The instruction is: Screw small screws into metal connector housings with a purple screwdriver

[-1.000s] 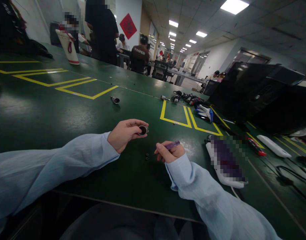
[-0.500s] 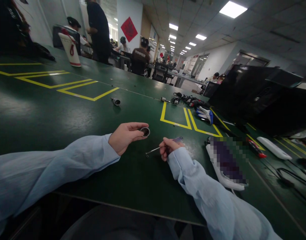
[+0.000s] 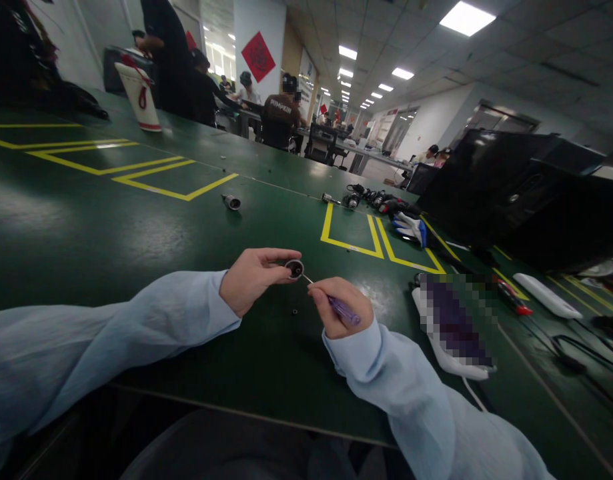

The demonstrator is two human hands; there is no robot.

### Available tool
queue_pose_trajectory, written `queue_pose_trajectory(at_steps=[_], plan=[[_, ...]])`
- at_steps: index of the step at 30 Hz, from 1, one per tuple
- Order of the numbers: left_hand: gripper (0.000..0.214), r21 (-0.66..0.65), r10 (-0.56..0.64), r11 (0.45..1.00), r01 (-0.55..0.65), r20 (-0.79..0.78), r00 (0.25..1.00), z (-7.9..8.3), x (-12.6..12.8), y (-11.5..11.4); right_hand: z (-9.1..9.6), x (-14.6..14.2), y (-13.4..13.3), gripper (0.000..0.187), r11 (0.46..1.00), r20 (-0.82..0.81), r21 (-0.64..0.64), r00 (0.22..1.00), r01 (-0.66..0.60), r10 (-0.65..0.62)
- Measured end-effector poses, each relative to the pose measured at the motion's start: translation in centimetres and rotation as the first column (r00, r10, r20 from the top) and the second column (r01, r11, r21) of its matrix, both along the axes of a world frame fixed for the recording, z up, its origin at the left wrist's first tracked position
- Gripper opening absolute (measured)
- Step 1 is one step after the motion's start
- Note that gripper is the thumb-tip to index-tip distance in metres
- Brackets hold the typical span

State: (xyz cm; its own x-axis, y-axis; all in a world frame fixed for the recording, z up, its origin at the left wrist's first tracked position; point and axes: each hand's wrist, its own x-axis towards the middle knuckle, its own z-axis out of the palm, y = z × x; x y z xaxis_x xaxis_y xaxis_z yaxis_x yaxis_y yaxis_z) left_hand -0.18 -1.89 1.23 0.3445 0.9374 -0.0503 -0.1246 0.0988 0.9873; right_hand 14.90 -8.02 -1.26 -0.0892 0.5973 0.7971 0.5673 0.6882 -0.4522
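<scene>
Between the thumb and fingers of my left hand (image 3: 249, 280) is a small round metal cup-like part (image 3: 295, 269), its dark hollow end turned toward me. My right hand (image 3: 341, 307) is closed around a screwdriver (image 3: 343, 310) with a see-through purple handle. The thin shaft points up and left, its tip at the rim or mouth of the metal part; whether it touches is too small to tell. Below, on the green table (image 3: 186, 360), lies a tiny dark nut-like piece (image 3: 295, 312). Farther off sits a similar hollow metal part (image 3: 231, 202) on its side.
A white power bank-like case (image 3: 456, 367) with a blurred-out top lies to the right. Beyond are a red-and-black tool (image 3: 515, 298), blue-white gloves (image 3: 410, 229), several dark metal parts (image 3: 371, 198) and a large black box (image 3: 516, 193). A paper cup (image 3: 141, 97) stands far left.
My right hand has turned the screwdriver upward and brought its tip to the metal part. The small nut-like piece stays on the table. My left hand has shifted slightly right.
</scene>
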Motion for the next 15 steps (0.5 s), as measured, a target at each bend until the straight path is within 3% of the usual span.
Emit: queue_pose_trajectory(at_steps=[5, 15], plan=[[0.035, 0.045, 0.011, 0.999, -0.011, -0.009, 1.0, 0.08, 0.12, -0.15, 0.4, -0.21, -0.14, 0.011, 0.996, 0.198, 0.09, 0.98, -0.011, -0.007], [0.032, 0.125, 0.017, 0.992, -0.014, -0.023, 1.0, -0.55, 0.14, 0.16, 0.85, -0.6, -0.63, 0.013, 0.99, 0.306, 0.138, 0.951, 0.001, -0.043]])
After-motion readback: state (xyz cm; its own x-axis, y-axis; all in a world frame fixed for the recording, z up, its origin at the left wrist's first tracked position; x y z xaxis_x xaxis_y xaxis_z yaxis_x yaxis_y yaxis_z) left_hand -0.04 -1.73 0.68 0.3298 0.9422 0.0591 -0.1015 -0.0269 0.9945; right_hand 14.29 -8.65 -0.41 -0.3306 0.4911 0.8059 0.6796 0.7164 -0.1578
